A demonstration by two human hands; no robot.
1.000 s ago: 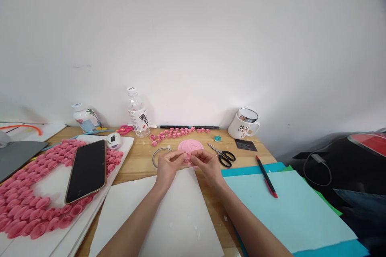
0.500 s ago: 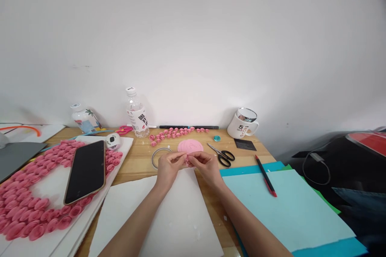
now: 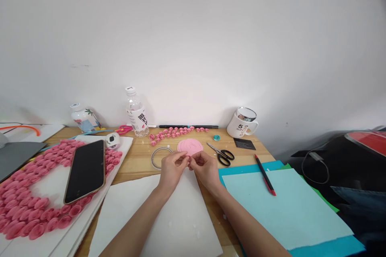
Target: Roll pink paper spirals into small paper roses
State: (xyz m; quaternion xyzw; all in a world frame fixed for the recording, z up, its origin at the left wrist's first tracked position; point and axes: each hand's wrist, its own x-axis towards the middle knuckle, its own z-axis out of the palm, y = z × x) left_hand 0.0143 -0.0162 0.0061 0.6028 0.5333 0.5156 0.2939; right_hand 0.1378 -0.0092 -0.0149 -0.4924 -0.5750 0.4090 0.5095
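My left hand [image 3: 172,168] and my right hand [image 3: 206,169] meet over the far end of a white board [image 3: 169,217], fingertips pinched together. Between them is a small piece of pink paper [image 3: 189,161], mostly hidden by the fingers. Just beyond lies a stack of pink paper discs [image 3: 190,145]. A roll of clear tape [image 3: 157,156] rests left of my left hand, and black-handled scissors [image 3: 223,156] lie to the right of my right hand. Farther back sit several small rolled pink paper flowers [image 3: 173,131].
On the left, a phone [image 3: 86,172] lies on a board covered with pink paper flowers [image 3: 18,209]. A water bottle [image 3: 137,114] and a mug [image 3: 242,123] stand near the wall. A red-and-black pen [image 3: 265,176] rests on light blue paper [image 3: 286,209] at the right.
Both hands have shifted very slightly, and the fingers have turned a little around the pink paper. Everything else on the table stays in place.
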